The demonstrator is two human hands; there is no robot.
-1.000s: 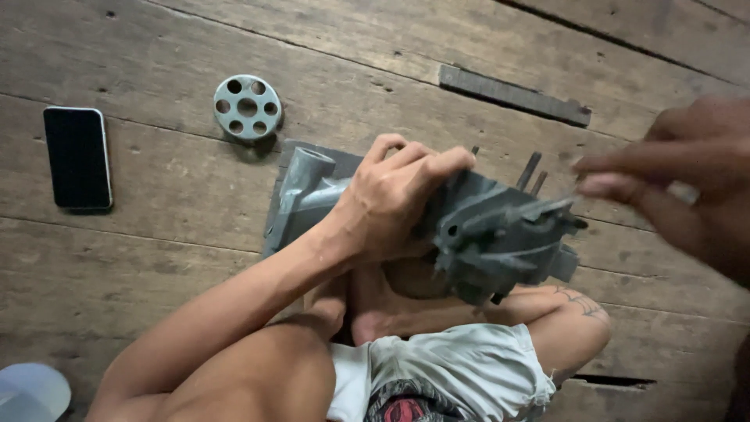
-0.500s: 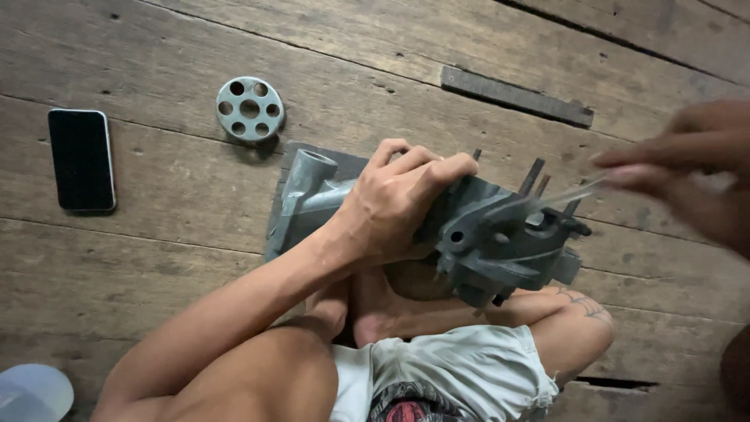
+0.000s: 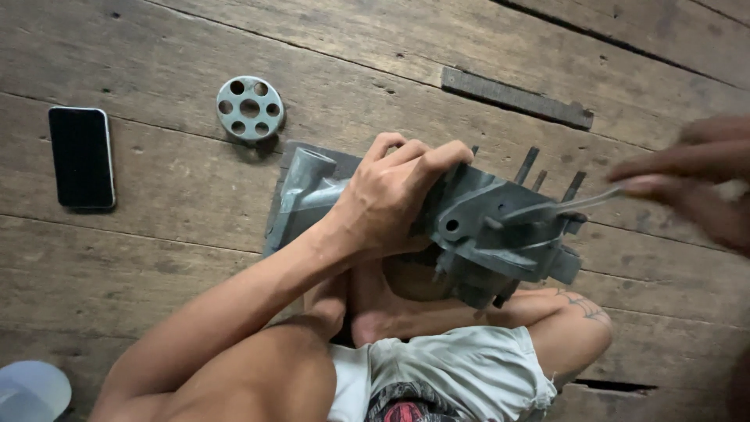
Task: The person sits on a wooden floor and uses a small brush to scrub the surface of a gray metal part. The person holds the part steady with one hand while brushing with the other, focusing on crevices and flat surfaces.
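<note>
Grey cast-metal engine casing rests on the wooden plank floor, propped against the seated person's crossed legs near the middle of the view. It is a blocky part with ribs, bosses, a round hole on its face and several thin studs standing up from its far edge; beneath and to its left lies a second grey piece with a short tube-like neck. The left hand lies over the top of the casing, fingers curled and clamped down on its upper edge, steadying it. The right hand, blurred at the right edge of the view, has its fingers pinched together on a slim silver tool whose tip reaches the casing's right side. The casing looks heavy, rigid and hard-edged, unlikely to bend or break, with a dull surface that may be oily and so somewhat slippery; the thick outer walls and flat top edge seem the safest places to hold it, away from the thin studs. On the floor to the upper left sits a round metal disc with a ring of holes, further left a dark phone lying flat, and beyond the casing a flat dark metal bar. A pale rounded object shows at the bottom left corner.
</note>
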